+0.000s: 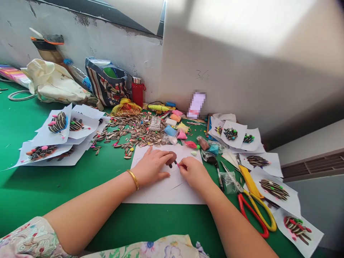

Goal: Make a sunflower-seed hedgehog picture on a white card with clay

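A white sheet of paper (pixel 158 190) lies on the green table in front of me. On it is a brown clay shape (pixel 172 157) with small black pieces at its lower edge. My left hand (pixel 152 166) rests flat on the paper with fingers spread, its fingertips at the left side of the brown shape. My right hand (pixel 193 173) is just right of the shape, thumb and index finger pinched on a small pink piece (pixel 177 165) by a black one. Its other fingers are curled in.
Striped sunflower seeds (pixel 134 130) are scattered behind the paper, beside colored clay packets (pixel 170 130). Scissors (pixel 252 204) and finished seed pictures (pixel 276 190) lie at right. More pictures (pixel 53 143) are stacked at left. A red bottle (pixel 137 94) stands behind.
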The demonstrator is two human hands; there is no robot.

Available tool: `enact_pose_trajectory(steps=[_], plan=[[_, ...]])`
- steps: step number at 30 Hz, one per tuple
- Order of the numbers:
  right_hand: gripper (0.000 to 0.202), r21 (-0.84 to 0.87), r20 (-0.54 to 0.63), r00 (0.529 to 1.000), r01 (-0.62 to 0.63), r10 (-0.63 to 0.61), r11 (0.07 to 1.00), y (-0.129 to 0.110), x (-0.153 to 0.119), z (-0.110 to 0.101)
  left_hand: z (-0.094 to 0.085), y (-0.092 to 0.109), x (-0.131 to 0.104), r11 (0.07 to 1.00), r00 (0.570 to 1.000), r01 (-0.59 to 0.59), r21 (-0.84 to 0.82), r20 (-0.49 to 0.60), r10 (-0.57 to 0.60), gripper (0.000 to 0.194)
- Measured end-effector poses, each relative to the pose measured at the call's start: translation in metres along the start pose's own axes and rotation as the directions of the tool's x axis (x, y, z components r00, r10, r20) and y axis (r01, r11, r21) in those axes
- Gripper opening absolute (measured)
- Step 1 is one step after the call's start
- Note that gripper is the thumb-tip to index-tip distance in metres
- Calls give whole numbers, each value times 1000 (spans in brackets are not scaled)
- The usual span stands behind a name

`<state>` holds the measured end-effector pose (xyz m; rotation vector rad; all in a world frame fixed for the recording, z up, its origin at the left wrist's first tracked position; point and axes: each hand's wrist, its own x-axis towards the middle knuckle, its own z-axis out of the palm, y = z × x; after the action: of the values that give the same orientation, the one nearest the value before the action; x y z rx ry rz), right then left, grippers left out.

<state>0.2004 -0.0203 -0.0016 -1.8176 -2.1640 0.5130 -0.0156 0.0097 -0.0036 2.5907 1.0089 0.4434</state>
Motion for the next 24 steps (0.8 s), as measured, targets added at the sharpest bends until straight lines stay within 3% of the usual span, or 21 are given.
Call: enact_pose_trajectory(steps=[7,16,24], plan=[[16,-69,46,999,-20,24,997,-4,3,-4,-1,0,1,1000,1000,-3,8,0,3,62],[14,29,-37,999,20,-19,999,5,-3,-5,-1,0,0,1000,1000,-9,-7,-7,9,65],[19,-90,-76,996,-53,46,995,17,-2,-12,-6,2,2,998,1000,11,-54,3,-11,64]])
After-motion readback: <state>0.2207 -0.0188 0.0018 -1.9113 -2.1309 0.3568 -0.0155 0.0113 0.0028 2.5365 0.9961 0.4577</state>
